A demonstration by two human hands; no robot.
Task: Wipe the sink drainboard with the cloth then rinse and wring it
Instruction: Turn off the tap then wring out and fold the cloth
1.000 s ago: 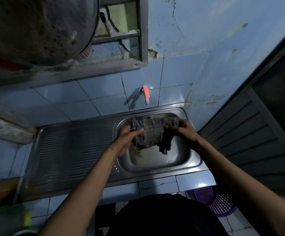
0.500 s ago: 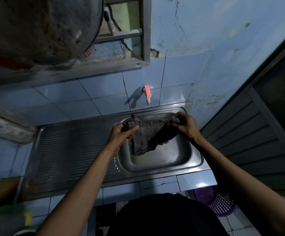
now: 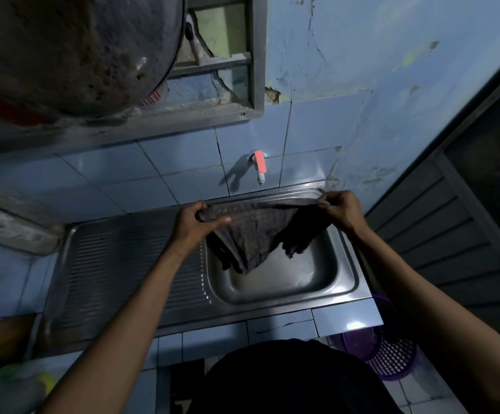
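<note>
Head view: both hands point(image 3: 196, 224) point(image 3: 339, 209) grip dark checked cloth point(image 3: 251, 234) stretched, sagging over sink point(image 3: 344, 282).

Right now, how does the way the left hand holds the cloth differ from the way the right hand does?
The left hand wraps a bunched corner of the cloth, thumb lying across the front; the right hand pinches a thin, stretched edge with its fingertips. The left hand is over the drainboard's edge, the right hand over the basin's far right corner. Both hold the cloth taut above the sink.
</note>
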